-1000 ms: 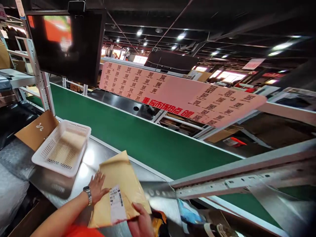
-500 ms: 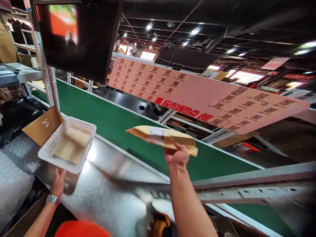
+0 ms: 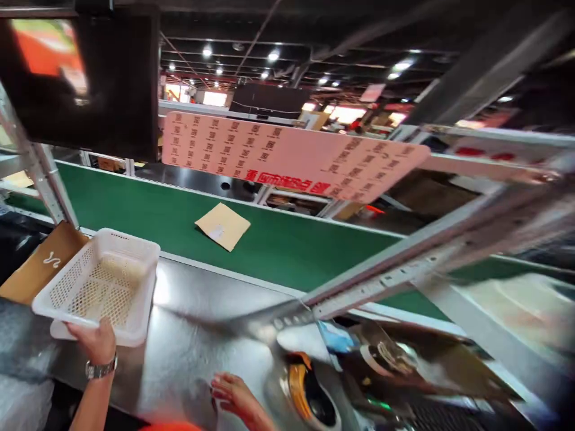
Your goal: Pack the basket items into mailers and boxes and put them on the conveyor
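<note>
My left hand (image 3: 96, 342) grips the near rim of a white perforated plastic basket (image 3: 151, 293), thumb over the edge and fingers beneath. Only the mesh floor shows inside the basket, which is tilted slightly. A tan padded envelope (image 3: 224, 224) with a pale label lies flat on the green conveyor belt (image 3: 287, 239), apart from both hands. Low over the metal table (image 3: 193, 341), near its front edge, my right hand (image 3: 236, 395) is open, its fingers loosely extended and holding nothing.
An orange-and-black device (image 3: 305, 389) stands on a round base right of my right hand. A slanted metal post (image 3: 372, 275) crosses the right side. A cardboard flap (image 3: 40, 263) stands left of the basket. A monitor (image 3: 112, 90) and pink code board (image 3: 291, 155) hang ahead.
My right hand has let go of the padded envelope, now on the belt, and has drawn back toward me. My left hand has closed on the basket's rim. The view has swung right.
</note>
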`<move>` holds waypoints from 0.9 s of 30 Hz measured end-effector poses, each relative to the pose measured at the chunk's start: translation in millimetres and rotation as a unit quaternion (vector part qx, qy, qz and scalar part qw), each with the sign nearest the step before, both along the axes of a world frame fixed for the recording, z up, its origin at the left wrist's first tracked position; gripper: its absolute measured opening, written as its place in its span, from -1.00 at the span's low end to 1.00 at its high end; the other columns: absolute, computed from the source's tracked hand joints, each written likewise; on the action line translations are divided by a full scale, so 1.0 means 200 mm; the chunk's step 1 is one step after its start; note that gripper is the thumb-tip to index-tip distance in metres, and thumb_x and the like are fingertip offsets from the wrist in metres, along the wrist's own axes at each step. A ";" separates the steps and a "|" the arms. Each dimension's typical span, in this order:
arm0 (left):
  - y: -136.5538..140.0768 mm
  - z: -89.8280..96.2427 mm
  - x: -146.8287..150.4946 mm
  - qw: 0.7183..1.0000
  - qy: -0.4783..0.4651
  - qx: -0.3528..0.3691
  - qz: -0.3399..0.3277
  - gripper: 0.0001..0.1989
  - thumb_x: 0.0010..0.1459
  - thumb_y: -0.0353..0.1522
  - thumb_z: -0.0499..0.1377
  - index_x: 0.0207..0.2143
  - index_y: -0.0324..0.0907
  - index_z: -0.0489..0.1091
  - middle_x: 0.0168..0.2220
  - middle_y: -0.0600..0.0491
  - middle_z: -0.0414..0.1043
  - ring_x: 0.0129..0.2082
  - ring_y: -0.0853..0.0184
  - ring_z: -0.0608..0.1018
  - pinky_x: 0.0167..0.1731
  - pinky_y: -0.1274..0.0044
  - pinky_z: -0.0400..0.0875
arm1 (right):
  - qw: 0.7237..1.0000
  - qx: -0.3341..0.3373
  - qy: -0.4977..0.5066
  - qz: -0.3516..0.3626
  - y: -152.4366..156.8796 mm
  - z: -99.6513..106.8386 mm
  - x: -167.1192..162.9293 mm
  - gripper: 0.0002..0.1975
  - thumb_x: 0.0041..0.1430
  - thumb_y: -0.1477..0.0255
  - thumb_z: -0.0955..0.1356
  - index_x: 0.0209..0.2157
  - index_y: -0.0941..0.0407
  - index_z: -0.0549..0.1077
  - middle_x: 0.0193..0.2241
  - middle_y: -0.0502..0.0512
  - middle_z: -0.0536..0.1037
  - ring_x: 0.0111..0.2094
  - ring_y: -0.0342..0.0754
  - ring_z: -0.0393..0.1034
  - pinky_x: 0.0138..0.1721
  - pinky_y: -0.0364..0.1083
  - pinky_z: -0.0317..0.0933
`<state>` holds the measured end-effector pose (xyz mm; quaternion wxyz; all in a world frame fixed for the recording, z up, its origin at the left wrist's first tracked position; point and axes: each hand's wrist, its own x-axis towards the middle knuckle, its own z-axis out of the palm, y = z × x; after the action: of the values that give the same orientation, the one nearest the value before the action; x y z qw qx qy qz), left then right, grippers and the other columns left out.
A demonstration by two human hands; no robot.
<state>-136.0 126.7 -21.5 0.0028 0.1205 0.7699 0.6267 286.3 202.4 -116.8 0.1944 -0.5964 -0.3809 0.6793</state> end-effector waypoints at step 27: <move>0.13 0.31 1.67 0.280 0.110 0.034 -0.953 -0.41 0.43 -0.02 0.32 0.38 -0.05 0.53 0.47 -0.18 0.51 0.53 -0.10 0.47 0.57 -0.02 0.33 | 0.375 0.085 0.276 -0.881 -1.97 0.01 0.04 -0.74 0.00 0.65 0.43 -0.24 0.11 0.56 -0.31 0.06 0.71 -0.23 0.03 0.69 -0.19 -0.12 0.55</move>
<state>198.4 153.3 40.8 0.5095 0.8364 0.0795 0.1861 295.0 -191.6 -114.9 0.8273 -0.3549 0.3786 0.2153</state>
